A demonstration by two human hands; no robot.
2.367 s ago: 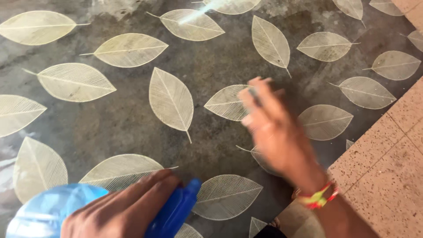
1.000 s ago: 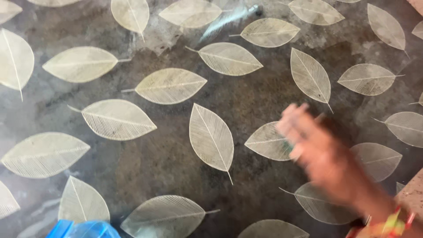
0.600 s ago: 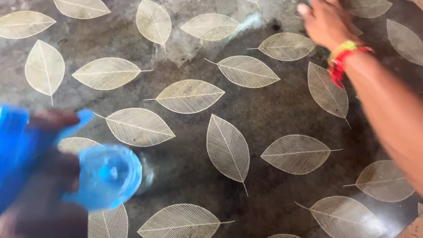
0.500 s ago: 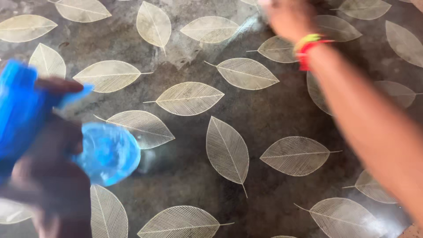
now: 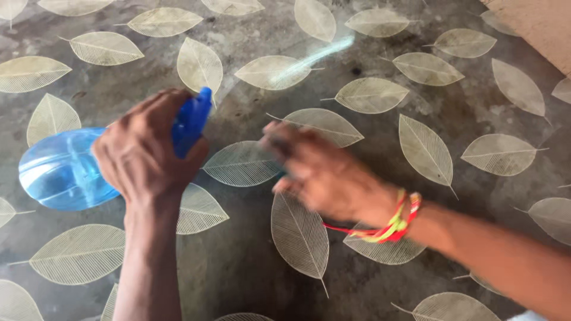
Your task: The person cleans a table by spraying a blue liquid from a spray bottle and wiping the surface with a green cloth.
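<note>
My left hand [image 5: 146, 151] grips a blue spray bottle [image 5: 65, 169] by its neck, the dark blue nozzle [image 5: 191, 122] pointing up and away over the floor. My right hand [image 5: 321, 172], blurred with motion, hovers low over a pale skeleton leaf [image 5: 241, 163] in the middle of the view; a red and yellow thread band is on its wrist. Its fingers are apart, and I cannot make out anything held in them. Several more skeleton leaves lie flat all around, such as one [image 5: 299, 232] just below that hand.
The leaves lie spread on a wet, grey concrete floor [image 5: 250, 261]. A tan speckled tile edge [image 5: 538, 24] shows at the top right corner. A bright streak of reflected light [image 5: 321, 53] crosses the floor near the top centre.
My right hand has swung back from the far top of the view down to the middle. My left hand with the spray bottle has come up and steadied, nozzle now pointing forward.
</note>
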